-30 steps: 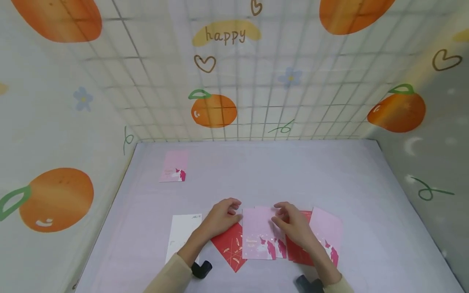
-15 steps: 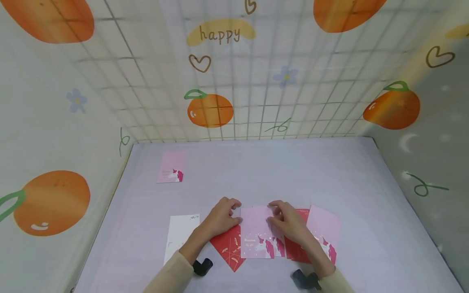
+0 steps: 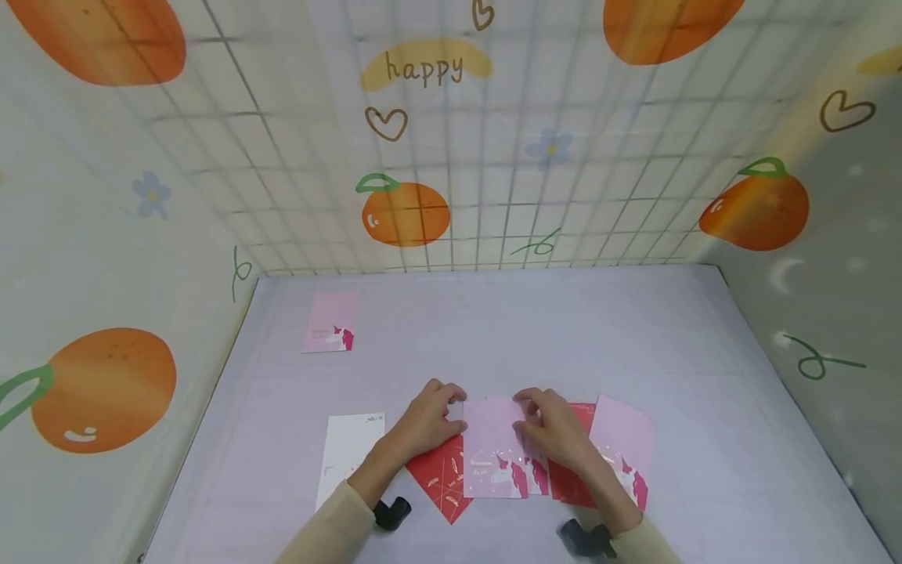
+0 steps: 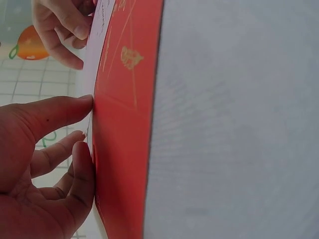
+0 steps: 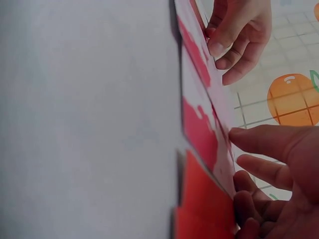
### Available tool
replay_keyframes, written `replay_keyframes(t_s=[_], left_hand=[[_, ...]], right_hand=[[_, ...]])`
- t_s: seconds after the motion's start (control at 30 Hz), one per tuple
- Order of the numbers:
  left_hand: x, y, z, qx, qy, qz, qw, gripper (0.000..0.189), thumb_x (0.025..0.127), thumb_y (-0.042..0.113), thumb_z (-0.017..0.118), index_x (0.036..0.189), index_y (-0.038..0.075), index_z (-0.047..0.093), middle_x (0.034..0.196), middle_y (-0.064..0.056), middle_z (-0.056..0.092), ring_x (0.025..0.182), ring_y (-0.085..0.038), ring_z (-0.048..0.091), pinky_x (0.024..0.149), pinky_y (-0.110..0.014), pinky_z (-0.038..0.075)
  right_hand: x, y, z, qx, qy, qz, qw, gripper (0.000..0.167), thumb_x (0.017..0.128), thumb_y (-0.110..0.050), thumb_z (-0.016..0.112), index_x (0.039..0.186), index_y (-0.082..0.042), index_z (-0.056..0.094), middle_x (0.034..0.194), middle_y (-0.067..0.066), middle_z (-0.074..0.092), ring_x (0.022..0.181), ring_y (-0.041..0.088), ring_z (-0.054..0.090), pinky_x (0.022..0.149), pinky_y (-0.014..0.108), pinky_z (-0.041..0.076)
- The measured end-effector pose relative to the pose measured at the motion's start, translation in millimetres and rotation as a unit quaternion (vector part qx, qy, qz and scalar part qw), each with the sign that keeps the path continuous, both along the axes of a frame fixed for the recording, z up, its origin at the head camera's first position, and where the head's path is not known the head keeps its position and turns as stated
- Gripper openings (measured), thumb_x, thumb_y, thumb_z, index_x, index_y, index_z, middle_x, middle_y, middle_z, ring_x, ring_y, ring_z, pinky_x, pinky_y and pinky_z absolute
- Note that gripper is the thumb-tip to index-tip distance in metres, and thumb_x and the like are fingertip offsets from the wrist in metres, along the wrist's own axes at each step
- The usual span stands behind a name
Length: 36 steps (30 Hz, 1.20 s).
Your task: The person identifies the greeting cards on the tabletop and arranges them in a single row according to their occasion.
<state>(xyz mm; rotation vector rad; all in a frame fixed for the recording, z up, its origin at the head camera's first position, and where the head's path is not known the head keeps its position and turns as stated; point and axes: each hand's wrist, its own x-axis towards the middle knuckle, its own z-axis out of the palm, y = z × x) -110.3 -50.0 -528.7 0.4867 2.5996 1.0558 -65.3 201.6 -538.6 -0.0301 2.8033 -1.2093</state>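
A pink card with a unicorn print [image 3: 493, 446] lies in the middle, overlapping a second pink unicorn card [image 3: 537, 475] on its right. My left hand [image 3: 430, 419] has thumb and fingertips at the top card's left edge, over a red card with gold lines [image 3: 444, 482]. From the other side, my right hand [image 3: 557, 427] touches near that card's right edge with its thumb and fingertips. Both hands have loosely bent fingers, seen close in the left wrist view as the left thumb [image 4: 75, 107] and in the right wrist view as the right thumb [image 5: 259, 139].
Partly under my right forearm are more red cards [image 3: 571, 482] and another pink unicorn card [image 3: 623, 435]. A white card [image 3: 352, 446] lies left of my left hand, and a single pink card [image 3: 331, 321] sits far left. Printed cloth walls [image 3: 599, 180] enclose the table [image 3: 705, 352].
Both hands stay at the middle card, with the right hand's fingertips drawn slightly left toward it. The camera view has shifted a little; the cards look the same.
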Motion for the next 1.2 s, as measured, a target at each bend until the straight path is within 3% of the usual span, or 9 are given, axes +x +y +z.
replay_keyframes(t_s=[0.73, 1.2], left_hand=[[-1.4, 1.5, -0.6, 0.003, 0.012, -0.013, 0.9998, 0.044, 0.082, 0.019, 0.082, 0.119, 0.021, 0.059, 0.111, -0.002, 0.055, 0.094, -0.016, 0.059, 0.063, -0.02, 0.054], [0.2, 2.9, -1.6, 0.007, 0.027, -0.024, 0.9993, 0.042, 0.083, 0.017, 0.081, 0.118, 0.02, 0.058, 0.109, 0.0, 0.056, 0.093, -0.015, 0.059, 0.063, -0.019, 0.053]], right_hand=[[0.2, -1.0, 0.5, 0.011, 0.007, -0.004, 0.9999, 0.053, 0.076, -0.023, 0.086, 0.124, -0.023, 0.065, 0.098, -0.005, 0.058, 0.083, 0.01, 0.056, 0.07, 0.026, 0.053], [-2.0, -2.0, 0.3, -0.013, -0.011, -0.026, 0.9995, 0.042, 0.078, -0.02, 0.084, 0.115, -0.022, 0.064, 0.1, -0.004, 0.059, 0.086, 0.013, 0.057, 0.073, 0.031, 0.055]])
